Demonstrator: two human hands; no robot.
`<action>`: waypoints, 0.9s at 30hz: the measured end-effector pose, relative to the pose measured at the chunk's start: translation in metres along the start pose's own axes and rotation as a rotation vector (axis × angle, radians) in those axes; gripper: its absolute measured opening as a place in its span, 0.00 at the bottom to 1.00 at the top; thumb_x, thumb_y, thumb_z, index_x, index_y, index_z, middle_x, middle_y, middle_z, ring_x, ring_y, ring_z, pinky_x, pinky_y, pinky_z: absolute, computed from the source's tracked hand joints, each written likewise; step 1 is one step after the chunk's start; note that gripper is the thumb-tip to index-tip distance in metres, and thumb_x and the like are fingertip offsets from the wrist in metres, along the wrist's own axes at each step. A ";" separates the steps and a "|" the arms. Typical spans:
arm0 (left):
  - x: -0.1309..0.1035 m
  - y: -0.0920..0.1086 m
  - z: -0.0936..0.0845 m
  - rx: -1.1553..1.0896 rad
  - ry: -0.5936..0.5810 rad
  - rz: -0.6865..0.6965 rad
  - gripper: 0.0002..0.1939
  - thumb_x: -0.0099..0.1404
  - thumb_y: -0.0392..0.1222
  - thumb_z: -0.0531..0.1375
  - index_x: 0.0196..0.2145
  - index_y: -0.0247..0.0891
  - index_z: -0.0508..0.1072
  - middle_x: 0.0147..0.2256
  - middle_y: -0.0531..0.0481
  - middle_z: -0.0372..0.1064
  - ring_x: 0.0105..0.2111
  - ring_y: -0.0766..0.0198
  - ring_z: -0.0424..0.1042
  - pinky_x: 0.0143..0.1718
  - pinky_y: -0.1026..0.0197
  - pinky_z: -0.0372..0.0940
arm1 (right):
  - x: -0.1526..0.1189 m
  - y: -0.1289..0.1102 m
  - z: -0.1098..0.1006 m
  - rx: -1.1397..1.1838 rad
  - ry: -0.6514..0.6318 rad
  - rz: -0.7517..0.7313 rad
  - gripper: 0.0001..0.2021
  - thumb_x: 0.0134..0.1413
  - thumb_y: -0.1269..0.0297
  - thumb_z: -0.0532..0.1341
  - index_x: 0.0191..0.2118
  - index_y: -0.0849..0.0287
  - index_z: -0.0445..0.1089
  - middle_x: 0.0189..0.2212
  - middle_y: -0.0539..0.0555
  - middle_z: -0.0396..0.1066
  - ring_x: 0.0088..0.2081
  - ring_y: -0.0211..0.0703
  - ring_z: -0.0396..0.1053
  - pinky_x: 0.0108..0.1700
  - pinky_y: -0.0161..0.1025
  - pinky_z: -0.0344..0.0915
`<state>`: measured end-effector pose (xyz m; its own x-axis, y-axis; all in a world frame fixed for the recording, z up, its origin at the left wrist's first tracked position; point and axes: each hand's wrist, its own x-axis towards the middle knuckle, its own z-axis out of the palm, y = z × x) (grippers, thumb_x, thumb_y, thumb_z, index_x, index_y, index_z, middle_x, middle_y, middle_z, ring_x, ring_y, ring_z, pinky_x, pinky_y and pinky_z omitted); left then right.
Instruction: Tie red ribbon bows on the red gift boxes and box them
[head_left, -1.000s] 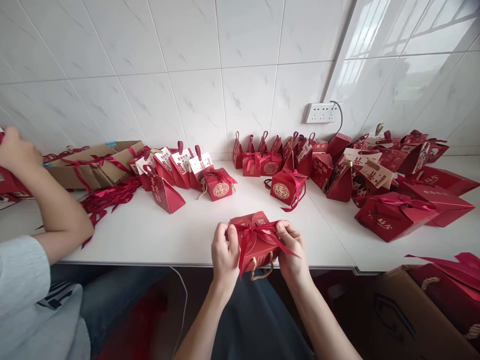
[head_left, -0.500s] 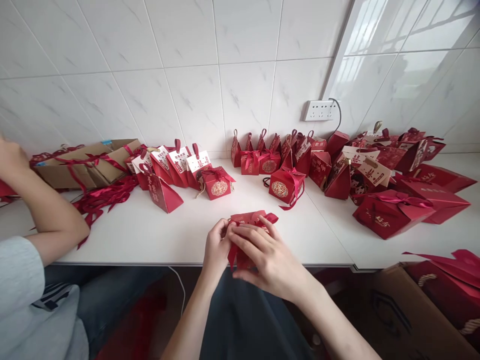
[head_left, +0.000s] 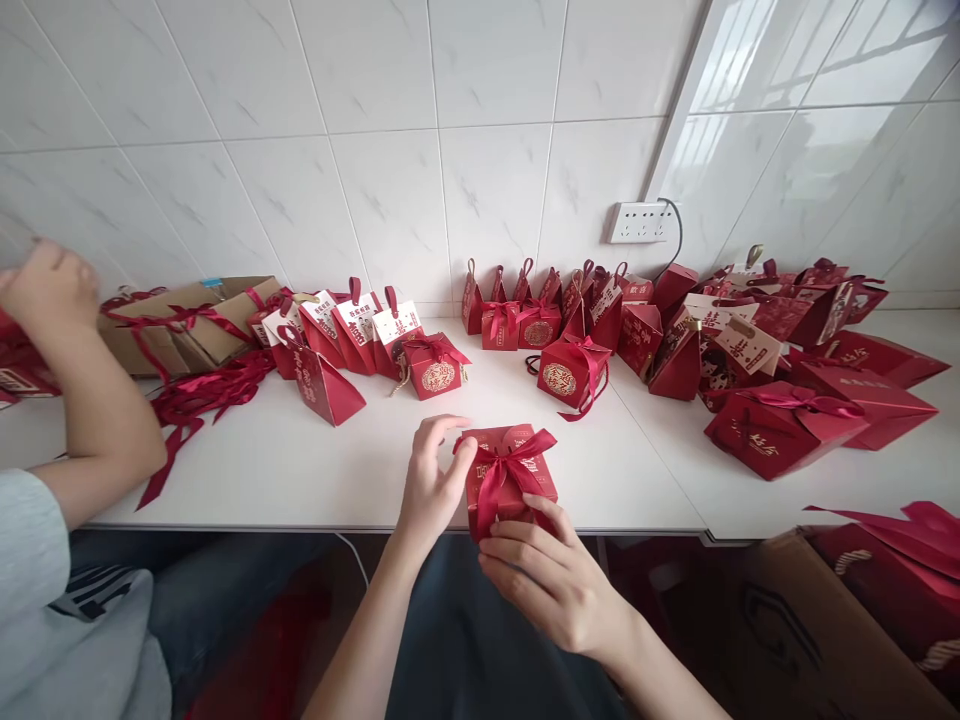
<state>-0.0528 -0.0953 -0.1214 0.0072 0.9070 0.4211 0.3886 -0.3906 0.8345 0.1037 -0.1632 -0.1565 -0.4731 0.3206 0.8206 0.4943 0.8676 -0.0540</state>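
Observation:
A red gift box (head_left: 537,470) with gold lettering lies at the table's front edge. A dark red ribbon (head_left: 501,466) is tied over its top in a bow, one loop to the right and a tail down the front. My left hand (head_left: 433,480) is at the box's left side, thumb and fingers apart, the thumb by its upper left edge. My right hand (head_left: 551,575) grips the front right of the box, fingers curled near the ribbon tail; its thumb is hidden. Beyond stand two boxes with bows, one left (head_left: 437,366) and one right (head_left: 574,372).
Several red boxes line the wall (head_left: 540,325) and crowd the right (head_left: 780,428). Loose ribbons (head_left: 214,385) lie before an open cardboard carton (head_left: 150,345) at left. A co-worker's arm (head_left: 112,410) rests there. Another carton (head_left: 787,620) stands below right.
My hands have drawn apart, uncovering the bow and box top. My right hand has moved down to the front edge. The co-worker's raised hand has come further into view.

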 end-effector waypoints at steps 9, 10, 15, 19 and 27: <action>0.005 0.011 -0.008 0.181 -0.381 0.107 0.09 0.63 0.42 0.56 0.41 0.43 0.71 0.53 0.45 0.63 0.58 0.54 0.59 0.60 0.48 0.51 | -0.014 0.003 -0.028 0.161 0.185 0.460 0.16 0.64 0.64 0.49 0.25 0.58 0.61 0.19 0.50 0.64 0.22 0.36 0.60 0.26 0.37 0.60; 0.005 0.010 -0.007 0.166 -0.380 0.095 0.10 0.63 0.43 0.56 0.43 0.43 0.71 0.54 0.45 0.63 0.59 0.54 0.58 0.61 0.47 0.51 | -0.012 0.005 -0.030 0.203 0.137 0.648 0.18 0.64 0.62 0.47 0.23 0.58 0.59 0.18 0.49 0.61 0.21 0.36 0.57 0.24 0.36 0.57; -0.004 0.004 -0.007 0.022 -0.324 -0.046 0.26 0.62 0.47 0.58 0.58 0.45 0.58 0.61 0.44 0.53 0.63 0.52 0.51 0.63 0.47 0.47 | 0.001 0.012 -0.030 0.560 -0.154 1.156 0.22 0.60 0.47 0.51 0.22 0.58 0.60 0.20 0.48 0.62 0.23 0.37 0.57 0.25 0.34 0.55; -0.017 -0.004 -0.007 -0.147 -0.286 -0.182 0.39 0.61 0.50 0.59 0.64 0.46 0.45 0.66 0.44 0.40 0.66 0.51 0.41 0.64 0.47 0.45 | 0.001 0.014 -0.026 0.651 -0.140 1.208 0.21 0.55 0.44 0.55 0.23 0.58 0.61 0.19 0.49 0.64 0.23 0.38 0.59 0.26 0.34 0.55; -0.034 -0.021 -0.009 -0.492 -0.405 -0.258 0.49 0.58 0.56 0.60 0.66 0.50 0.33 0.66 0.45 0.44 0.64 0.51 0.49 0.61 0.50 0.54 | -0.018 0.039 -0.034 0.536 -0.192 1.244 0.21 0.53 0.43 0.55 0.25 0.58 0.63 0.20 0.49 0.65 0.24 0.39 0.61 0.28 0.36 0.58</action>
<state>-0.0694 -0.1194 -0.1498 0.3520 0.9305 0.1009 -0.0390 -0.0931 0.9949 0.1561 -0.1482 -0.1538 -0.0421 0.9989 -0.0201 0.3441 -0.0043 -0.9389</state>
